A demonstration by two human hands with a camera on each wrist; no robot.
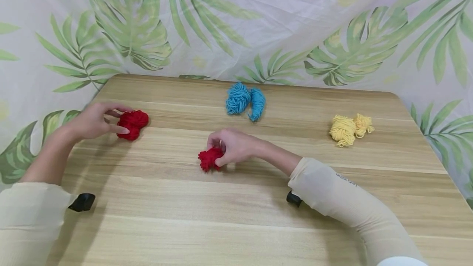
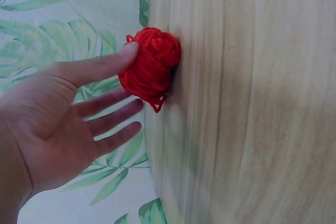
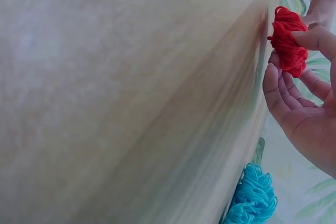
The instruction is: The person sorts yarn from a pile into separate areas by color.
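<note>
At the table's left side, my left hand [image 1: 94, 121] pinches a ball of red yarn [image 1: 134, 124] between thumb and fingers. In the left wrist view the thumb lies on the near face of this yarn ball [image 2: 152, 64], and the index fingertip is hidden behind it; the other fingers stretch out below. Near the middle of the table my right hand [image 1: 236, 147] grips a smaller bundle of red yarn [image 1: 210, 159]. Its thumb presses one side of the bundle [image 3: 289, 40] in the right wrist view, with the fingers curled on the other side.
Two pieces of blue yarn [image 1: 238, 99] lie side by side at the table's back middle. Yellow yarn [image 1: 343, 129], a larger and a smaller piece, lies at the right. A leaf-patterned cloth [image 1: 288, 19] hangs behind the wooden table [image 1: 184, 225].
</note>
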